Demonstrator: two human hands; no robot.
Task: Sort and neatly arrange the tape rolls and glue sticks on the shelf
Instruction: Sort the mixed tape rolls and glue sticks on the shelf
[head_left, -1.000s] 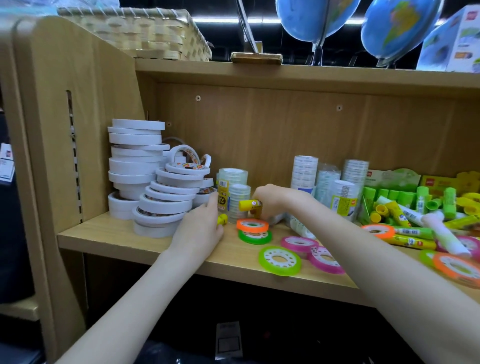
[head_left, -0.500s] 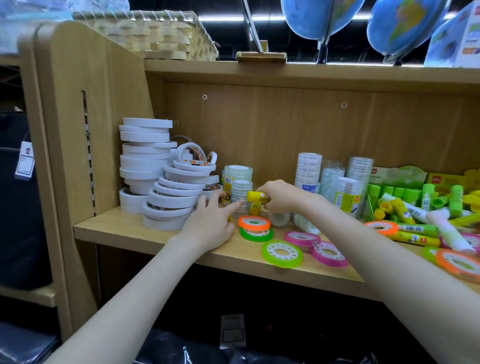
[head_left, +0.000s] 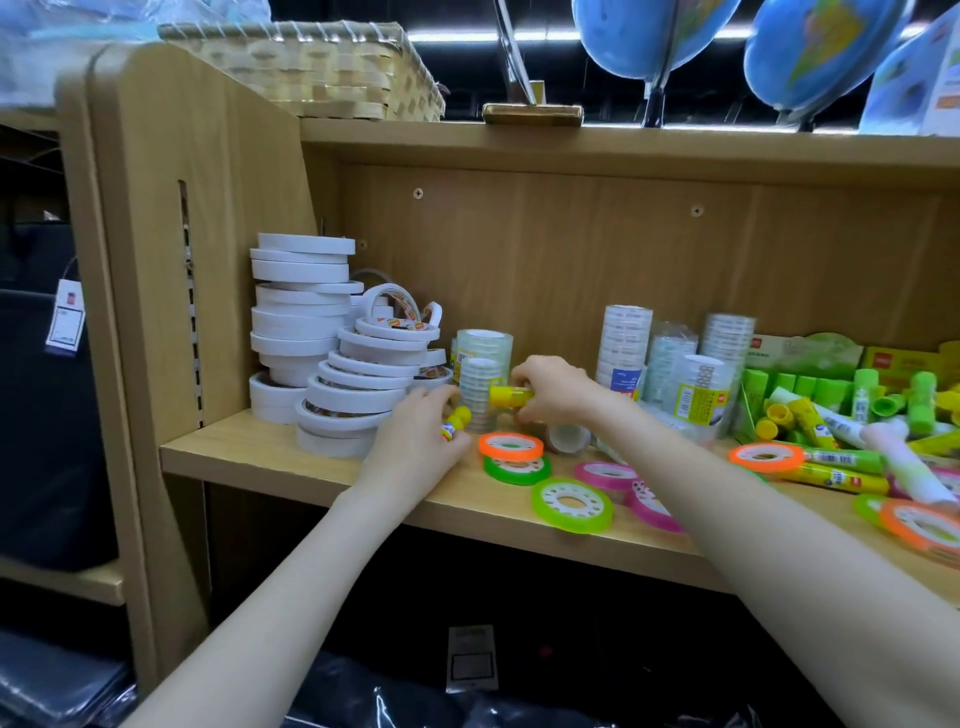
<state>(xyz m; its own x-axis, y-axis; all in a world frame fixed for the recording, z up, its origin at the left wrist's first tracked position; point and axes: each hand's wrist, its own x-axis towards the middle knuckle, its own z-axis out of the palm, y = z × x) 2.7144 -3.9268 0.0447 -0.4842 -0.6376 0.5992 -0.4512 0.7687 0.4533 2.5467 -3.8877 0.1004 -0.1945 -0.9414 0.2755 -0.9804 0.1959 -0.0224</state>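
Facing a pale wooden shelf (head_left: 291, 457) with a back panel, under an upper board that carries a woven basket (head_left: 311, 73) at 11 o'clock and blue globes (head_left: 810, 52) at 1 o'clock. White tape rolls (head_left: 301, 312) stacked in two leaning towers at 9 o'clock of the shelf; clear tape stacks (head_left: 623, 343) stand upright against the back at centre and toward 2 o'clock. Flat coloured tape rings lie loose on the board: an orange ring (head_left: 510, 446) sits on a green one (head_left: 517, 469) just beside my hands, another green ring (head_left: 571, 505) and pink rings (head_left: 605, 475) toward 5 o'clock. Glue sticks (head_left: 831, 457), yellow and green, heaped at 3 o'clock, some upright in a carton, some lying across each other. My left hand (head_left: 421, 441) rests low on the shelf, fingers curled round a small yellow glue stick (head_left: 457, 420), cap up. My right hand (head_left: 556, 395), knuckles up, pinches a larger yellow glue stick (head_left: 511, 397) held level, just in front of a clear tape stack (head_left: 480, 379). Both forearms reach in from 6 o'clock; dark wrapped goods lie below.
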